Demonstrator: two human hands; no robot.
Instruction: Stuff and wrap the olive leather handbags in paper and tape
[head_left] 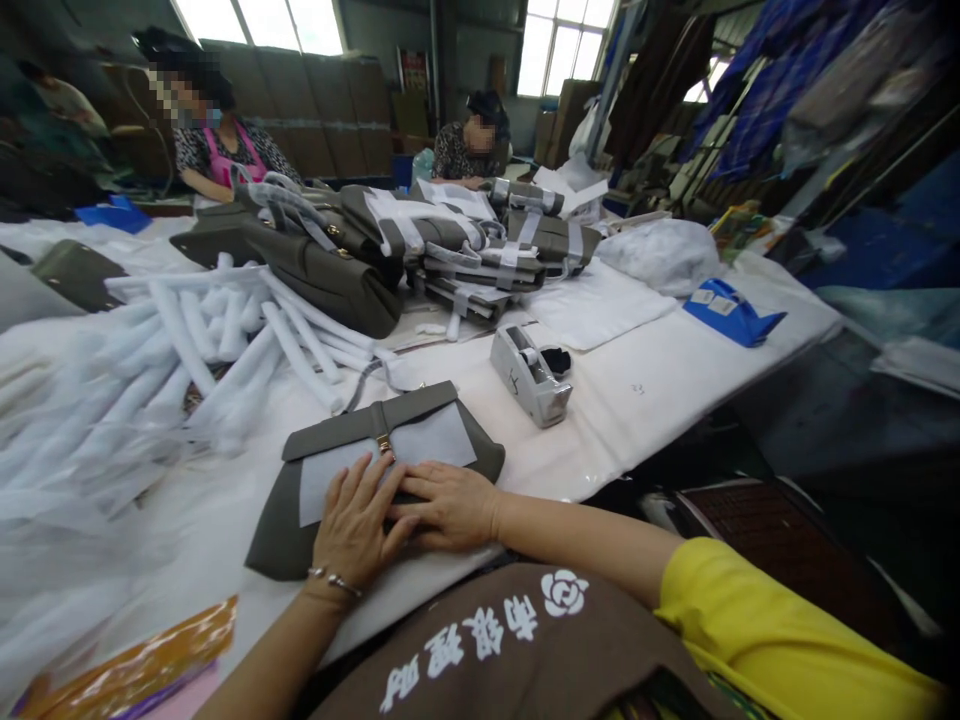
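A dark olive handbag (279,532) lies flat on the covered table in front of me, its flap toward the far side. Under the flap a pale grey sheet (450,440) covers much of its front, and a gold clasp (384,443) shows at the centre. My left hand (361,510) rests on the sheet and bag with fingers stretched out. Beside it, my right hand (448,505) lies flat, fingertips near the clasp and close to the left hand. A grey tape dispenser (531,375) stands just beyond the bag on the right.
Behind the bag lie white rolled tubes (180,335) and a pile of wrapped olive bags (450,235). A blue tape dispenser (731,312) sits near the right table edge. Orange plastic packaging (135,665) is at lower left. Two people (225,150) work across the table.
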